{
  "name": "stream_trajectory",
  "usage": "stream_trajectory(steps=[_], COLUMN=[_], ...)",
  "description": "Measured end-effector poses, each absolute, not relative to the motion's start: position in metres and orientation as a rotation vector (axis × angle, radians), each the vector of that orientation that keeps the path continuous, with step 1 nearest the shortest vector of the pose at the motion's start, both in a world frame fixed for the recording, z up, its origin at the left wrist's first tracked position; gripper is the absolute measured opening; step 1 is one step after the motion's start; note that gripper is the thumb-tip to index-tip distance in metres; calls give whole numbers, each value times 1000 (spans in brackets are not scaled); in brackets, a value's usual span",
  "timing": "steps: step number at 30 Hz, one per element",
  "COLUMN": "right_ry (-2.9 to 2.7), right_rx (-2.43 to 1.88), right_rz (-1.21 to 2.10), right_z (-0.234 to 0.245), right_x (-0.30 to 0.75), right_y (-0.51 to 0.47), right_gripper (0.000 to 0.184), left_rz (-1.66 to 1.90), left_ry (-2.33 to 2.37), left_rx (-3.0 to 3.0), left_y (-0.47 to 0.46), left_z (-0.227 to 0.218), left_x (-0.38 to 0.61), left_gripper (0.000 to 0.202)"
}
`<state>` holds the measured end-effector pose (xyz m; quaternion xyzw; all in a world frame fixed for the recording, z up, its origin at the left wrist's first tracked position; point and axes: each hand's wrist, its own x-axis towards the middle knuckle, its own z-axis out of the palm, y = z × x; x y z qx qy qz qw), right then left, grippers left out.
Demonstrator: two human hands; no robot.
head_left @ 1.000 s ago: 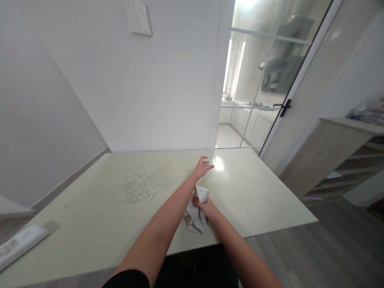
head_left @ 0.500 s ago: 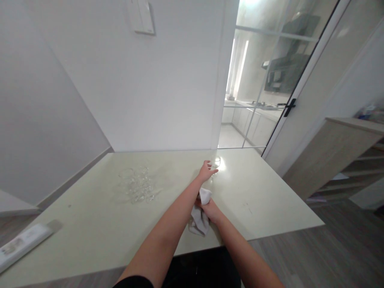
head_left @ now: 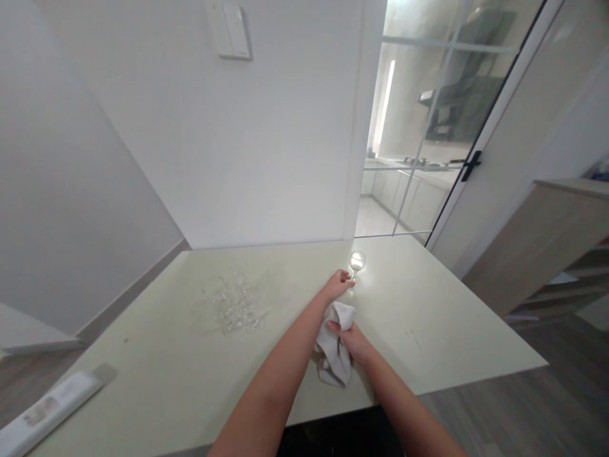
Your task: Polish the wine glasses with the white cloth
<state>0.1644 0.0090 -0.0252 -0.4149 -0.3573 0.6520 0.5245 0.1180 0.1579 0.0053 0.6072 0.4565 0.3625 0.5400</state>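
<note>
Fingers of the left hand spread beside one stemmed glass, already set apart on the tabletop — right hand pinching a cloth — while other glassware lies clustered leftward.

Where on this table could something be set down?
The table right of the right hand, faint marks aside, and the stretch between the clustered glassware and the white object at lower left, bar a speck. Crowded: the glassware itself, and the middle, where left hand, lone glass and cloth sit close together.
</note>
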Motion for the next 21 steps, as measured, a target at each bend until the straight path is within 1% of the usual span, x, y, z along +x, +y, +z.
stream_trajectory(steps=[5,8,11,14,17,19,21], right_ry=[-628,-585,-607,-655,-668,-679,-692], right_rx=[-912,-816,-814,-839,-841,-841,-845], right_rz=[1657,1655,1682,1680,1651,1643,1644], right_z=[-23,-18,-14,-15,-16,-15,-14], right_x=[169,172,174,175,176,177,177], right_y=[14,17,16,15,14,14,13], right_gripper=[54,60,70,79,84,87,87], left_rz=[874,901,1006,1276,1680,1905,2016], left_ry=[1053,964,956,1083,1312,1385,1415], left_rx=[1383,1382,1472,1486,1263,1067,950], left_y=[131,101,67,35,11,2,-2], left_z=[12,21,31,31,18,6,-4], left_x=[92,66,32,-10,-48,-66,-77], left_gripper=[34,34,33,27,23,26,34])
